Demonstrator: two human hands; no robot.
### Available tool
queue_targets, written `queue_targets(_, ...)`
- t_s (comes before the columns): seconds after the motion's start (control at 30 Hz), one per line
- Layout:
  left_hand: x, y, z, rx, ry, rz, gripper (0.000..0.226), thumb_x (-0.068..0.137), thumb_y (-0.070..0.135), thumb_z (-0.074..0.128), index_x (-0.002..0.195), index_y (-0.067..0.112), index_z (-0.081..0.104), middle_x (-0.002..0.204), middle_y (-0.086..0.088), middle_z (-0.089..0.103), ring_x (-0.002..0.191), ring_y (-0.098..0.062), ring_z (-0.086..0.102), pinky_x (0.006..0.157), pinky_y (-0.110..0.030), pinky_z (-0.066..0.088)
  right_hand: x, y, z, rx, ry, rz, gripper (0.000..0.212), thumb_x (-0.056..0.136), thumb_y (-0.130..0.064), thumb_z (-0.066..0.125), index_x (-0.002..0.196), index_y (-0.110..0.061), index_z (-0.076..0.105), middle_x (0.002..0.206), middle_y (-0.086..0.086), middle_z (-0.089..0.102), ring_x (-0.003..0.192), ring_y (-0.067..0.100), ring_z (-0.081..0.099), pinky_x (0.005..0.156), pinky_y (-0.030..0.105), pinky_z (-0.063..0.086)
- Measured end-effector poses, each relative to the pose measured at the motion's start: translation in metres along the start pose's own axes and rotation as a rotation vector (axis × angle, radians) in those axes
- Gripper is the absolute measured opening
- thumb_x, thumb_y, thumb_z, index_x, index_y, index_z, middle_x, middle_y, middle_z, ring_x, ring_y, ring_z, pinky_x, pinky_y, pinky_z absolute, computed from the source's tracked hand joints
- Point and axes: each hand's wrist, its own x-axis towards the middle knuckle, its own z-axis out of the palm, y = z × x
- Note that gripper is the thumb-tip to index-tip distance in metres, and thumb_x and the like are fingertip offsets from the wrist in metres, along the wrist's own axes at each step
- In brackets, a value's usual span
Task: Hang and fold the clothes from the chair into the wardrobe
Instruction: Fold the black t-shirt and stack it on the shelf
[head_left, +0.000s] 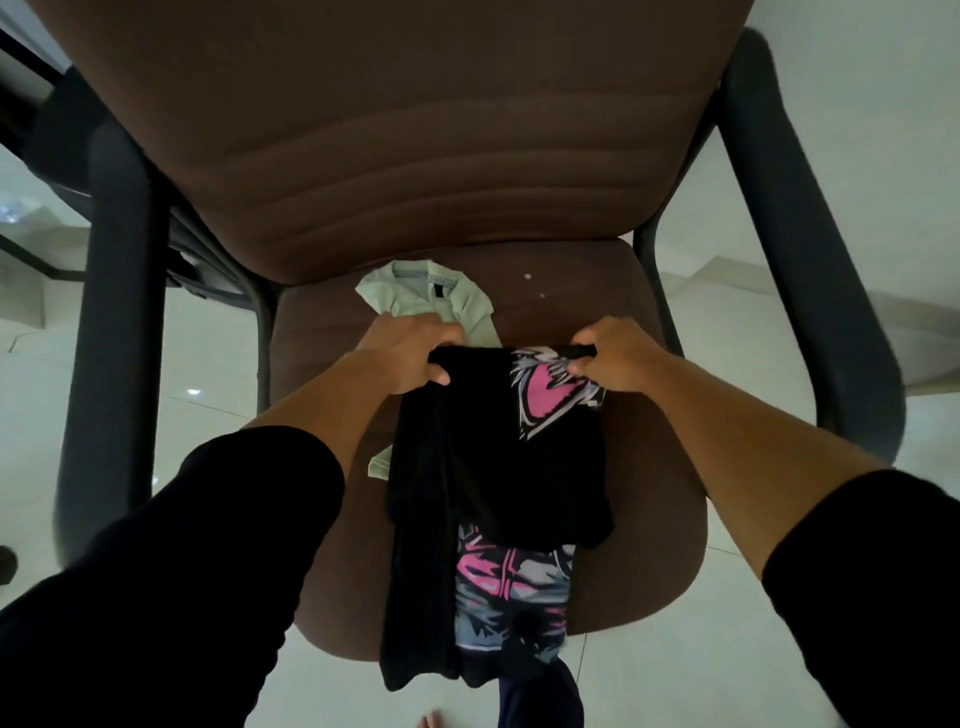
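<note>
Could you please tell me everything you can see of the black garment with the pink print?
The black fabric garment with a pink, white and grey graphic print is partly folded, lying lengthwise over the brown padded chair seat. The left hand and right hand grip its far edge. It overlaps a pale green garment.

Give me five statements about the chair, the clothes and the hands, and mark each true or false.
1. Both hands, left and right, grip the top edge of the black printed garment. True.
2. The pale green shirt hangs over the backrest. False: it lies on the seat behind the hands.
3. The brown chair has dark armrests. True.
4. The garment's print is yellow. False: it is pink, white and grey.
5. The right hand rests idle on an armrest. False: it holds the garment.
</note>
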Motion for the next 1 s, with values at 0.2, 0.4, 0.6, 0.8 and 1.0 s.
queue_targets(0.2, -0.007, 0.027, -0.064, 0.275, 0.344, -0.115, 0.04, 0.092, 0.036, 0.057, 0.129, 0.029, 0.046, 0.123, -0.01, 0.046, 0.098, -0.03, 0.054, 0.092, -0.041, 0.033, -0.019, -0.015, -0.055, -0.025, 0.442, -0.052, 0.023, 0.089, -0.017, 0.059, 0.11, -0.012, 0.068, 0.103, 0.017, 0.064, 0.099, 0.033, 0.059, 0.078, 0.031, 0.044)
queue_targets(0.4, -0.059, 0.047, -0.053, 0.3, 0.482, -0.048, 0.034, 0.09, 0.031, 0.056, 0.123, 0.025, 0.047, 0.116, -0.008, 0.048, 0.098, -0.029, 0.053, 0.085, -0.04, 0.033, -0.083, -0.02, -0.036, -0.043, 0.573, -0.131, 0.025, 0.085, -0.012, 0.062, 0.108, -0.014, 0.07, 0.105, 0.018, 0.061, 0.099, 0.033, 0.058, 0.082, 0.031, 0.043)
queue_targets(0.6, -0.147, 0.062, 0.037, 0.2, 0.502, 0.0, 0.028, 0.083, 0.024, 0.059, 0.111, 0.021, 0.051, 0.102, -0.006, 0.054, 0.094, -0.029, 0.055, 0.077, -0.038, 0.03, -0.166, -0.019, 0.068, 0.053, 0.535, -0.108, 0.021, 0.081, -0.01, 0.067, 0.101, -0.014, 0.071, 0.096, 0.014, 0.061, 0.089, 0.028, 0.059, 0.076, 0.026, 0.04)
queue_targets(0.8, -0.213, 0.059, 0.153, 0.043, 0.088, -0.148, 0.027, 0.082, 0.043, 0.061, 0.106, 0.032, 0.057, 0.121, 0.001, 0.041, 0.118, -0.021, 0.04, 0.098, -0.047, 0.031, -0.202, -0.004, 0.202, 0.115, 0.095, 0.0, 0.027, 0.081, -0.027, 0.07, 0.098, -0.006, 0.074, 0.095, 0.012, 0.071, 0.086, 0.02, 0.064, 0.073, 0.021, 0.041)
queue_targets(1.0, -0.187, 0.065, 0.187, -0.576, 0.321, -0.378, 0.044, 0.087, 0.051, 0.054, 0.116, 0.02, 0.041, 0.135, -0.01, 0.035, 0.121, -0.032, 0.043, 0.101, -0.047, 0.039, -0.167, 0.004, 0.244, 0.727, 0.333, 0.281, 0.063, 0.077, -0.044, 0.071, 0.131, -0.023, 0.047, 0.128, 0.009, 0.053, 0.107, 0.021, 0.06, 0.089, 0.031, 0.05)
